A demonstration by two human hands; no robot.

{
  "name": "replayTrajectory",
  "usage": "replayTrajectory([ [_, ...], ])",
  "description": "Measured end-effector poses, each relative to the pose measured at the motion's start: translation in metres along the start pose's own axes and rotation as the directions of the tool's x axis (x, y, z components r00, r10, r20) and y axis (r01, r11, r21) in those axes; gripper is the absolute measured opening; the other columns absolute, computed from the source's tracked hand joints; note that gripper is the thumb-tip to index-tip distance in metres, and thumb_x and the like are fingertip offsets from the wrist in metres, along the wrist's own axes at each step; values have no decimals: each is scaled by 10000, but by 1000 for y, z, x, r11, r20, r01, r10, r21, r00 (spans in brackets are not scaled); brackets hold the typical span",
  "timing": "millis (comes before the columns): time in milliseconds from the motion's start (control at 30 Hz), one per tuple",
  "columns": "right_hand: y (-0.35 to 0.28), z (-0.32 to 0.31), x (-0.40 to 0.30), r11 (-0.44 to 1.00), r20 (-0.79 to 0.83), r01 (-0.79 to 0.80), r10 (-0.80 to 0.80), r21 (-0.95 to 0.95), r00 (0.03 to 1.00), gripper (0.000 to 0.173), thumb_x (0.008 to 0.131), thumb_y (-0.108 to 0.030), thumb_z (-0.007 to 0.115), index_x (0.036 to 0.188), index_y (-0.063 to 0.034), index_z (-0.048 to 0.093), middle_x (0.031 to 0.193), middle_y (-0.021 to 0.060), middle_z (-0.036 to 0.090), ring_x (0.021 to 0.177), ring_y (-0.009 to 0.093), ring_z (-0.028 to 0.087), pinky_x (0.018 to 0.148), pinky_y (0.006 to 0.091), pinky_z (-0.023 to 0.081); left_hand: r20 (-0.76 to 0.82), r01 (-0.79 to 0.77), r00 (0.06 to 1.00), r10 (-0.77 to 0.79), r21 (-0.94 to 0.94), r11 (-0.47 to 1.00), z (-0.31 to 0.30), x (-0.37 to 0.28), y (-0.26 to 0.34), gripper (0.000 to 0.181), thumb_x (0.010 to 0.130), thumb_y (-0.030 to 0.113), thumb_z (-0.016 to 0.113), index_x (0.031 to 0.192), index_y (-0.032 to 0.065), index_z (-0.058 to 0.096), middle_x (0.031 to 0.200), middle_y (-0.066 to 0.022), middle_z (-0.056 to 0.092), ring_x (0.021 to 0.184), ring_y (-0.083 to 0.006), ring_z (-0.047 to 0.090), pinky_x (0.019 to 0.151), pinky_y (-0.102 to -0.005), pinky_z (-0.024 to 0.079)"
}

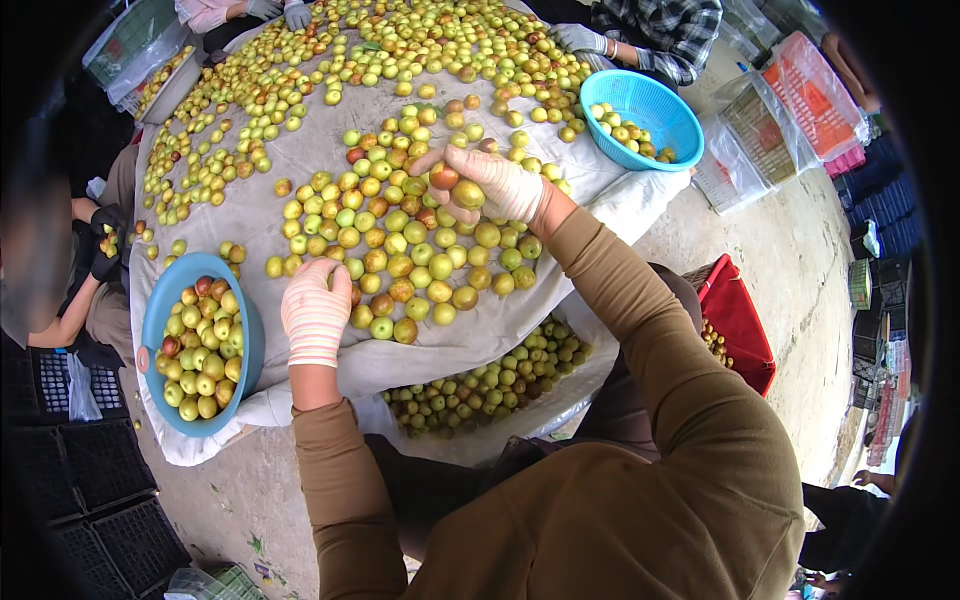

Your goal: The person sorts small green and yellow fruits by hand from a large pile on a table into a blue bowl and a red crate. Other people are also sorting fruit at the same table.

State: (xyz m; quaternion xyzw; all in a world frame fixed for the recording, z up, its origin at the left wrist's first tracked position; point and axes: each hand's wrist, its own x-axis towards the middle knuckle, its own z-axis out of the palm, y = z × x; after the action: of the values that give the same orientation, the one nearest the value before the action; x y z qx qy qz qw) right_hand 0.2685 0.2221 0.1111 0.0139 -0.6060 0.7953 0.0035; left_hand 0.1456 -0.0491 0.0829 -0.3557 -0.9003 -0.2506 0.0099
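Note:
Green, yellow and reddish jujube fruits lie spread over a table covered with pale cloth. My right hand, in a striped glove, holds a red-brown jujube and a yellowish one above the pile. At the near left edge of the pile is my left hand, in a matching glove with fingers bent down; whether it grips a fruit is hidden. To its left stands a blue plastic basin holding many jujubes.
A light-blue plastic basket with jujubes stands at the far right. More jujubes lie below the near table edge. Beside my right arm is a red-lined basket. Other people's gloved hands are around the table. Black crates stand at left.

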Motion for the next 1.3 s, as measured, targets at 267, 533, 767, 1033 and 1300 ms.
replayTrajectory([
  [267,-4,31,-12,970,96,-30,54,-240,994,445,926,-335,654,1275,-72,572,849,20,549,620,98,479,556,233,406,-21,-58,998,57,-29,998,1,-4,2,226,839,277,606,914,91,712,967,-147,677,936,-350,624,829,-438,500],
  [533,1,53,-9,872,45,18,4,-490,999,347,906,-294,692,1201,-119,636,1201,10,611,1118,131,537,977,289,442,-33,-61,998,59,-34,998,1,-5,-1,236,837,282,611,916,84,713,976,-151,676,916,-351,631,818,-439,504],
  [767,15,54,-13,908,-42,-68,56,-412,998,311,985,-328,533,1172,-100,633,1133,6,620,993,131,557,935,294,449,-6,-42,999,42,-27,999,1,-5,0,247,839,290,612,928,83,712,998,-149,675,934,-350,629,830,-438,503],
  [1033,59,44,11,366,-85,11,-245,-931,966,259,921,-319,498,1086,-214,668,984,146,654,895,338,645,827,409,519,12,-25,1000,25,-8,1000,6,-2,-1,272,842,301,619,983,87,710,1072,-146,673,979,-345,628,863,-431,500],
  [1300,30,-5,16,209,-376,-327,-274,-922,885,401,901,-376,579,1269,-217,580,1114,187,598,992,378,624,847,450,516,-104,-158,982,155,-21,987,20,-5,4,328,831,282,661,1101,98,691,1195,-161,640,1075,-361,595,954,-437,462],
])
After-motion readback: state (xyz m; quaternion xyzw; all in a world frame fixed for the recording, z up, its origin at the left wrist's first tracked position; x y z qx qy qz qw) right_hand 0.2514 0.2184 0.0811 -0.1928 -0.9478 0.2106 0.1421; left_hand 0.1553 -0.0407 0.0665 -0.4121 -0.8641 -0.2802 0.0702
